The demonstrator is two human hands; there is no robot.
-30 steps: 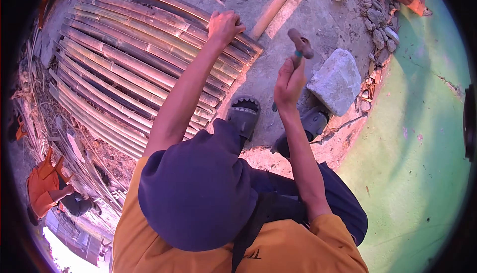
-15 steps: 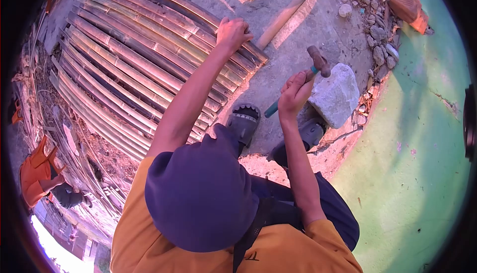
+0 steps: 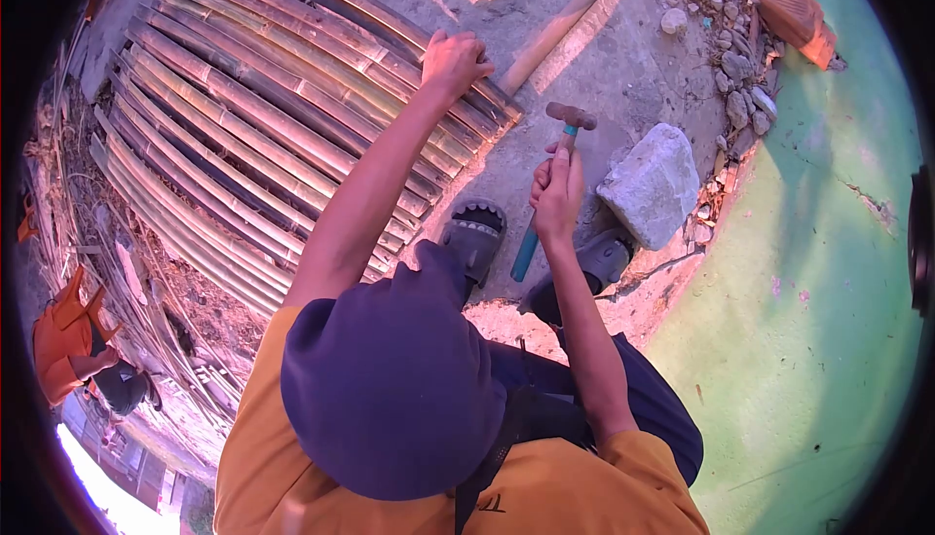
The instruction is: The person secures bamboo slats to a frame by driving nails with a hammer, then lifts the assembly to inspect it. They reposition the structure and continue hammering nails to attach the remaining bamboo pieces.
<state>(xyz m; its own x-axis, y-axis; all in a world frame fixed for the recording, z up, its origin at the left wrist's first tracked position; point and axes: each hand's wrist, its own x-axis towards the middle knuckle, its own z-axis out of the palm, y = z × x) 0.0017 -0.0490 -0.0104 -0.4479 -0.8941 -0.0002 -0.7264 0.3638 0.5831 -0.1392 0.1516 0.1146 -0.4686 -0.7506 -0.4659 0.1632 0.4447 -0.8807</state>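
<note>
A row of split bamboo strips (image 3: 263, 136) lies side by side on the ground to the left. At the far right end of the upper strips, my left hand (image 3: 455, 66) is closed, with its fingers curled down; what they hold, if anything, is hidden. My right hand (image 3: 557, 194) is wrapped round the teal handle of a hammer (image 3: 572, 116). The hammer stands nearly upright in view, its rusty head at the top, apart from the bamboo.
A large pale stone block (image 3: 651, 186) sits right of the hammer, near my feet in dark clogs (image 3: 474, 238). A wooden pole (image 3: 565, 24) lies beyond the bamboo. Rubble (image 3: 735, 68) edges a green floor (image 3: 808, 340). Another person in orange (image 3: 63, 345) is at far left.
My right hand has swung the hammer left and turned it, so its head is now nearer the bamboo ends. My left hand has stayed in place.
</note>
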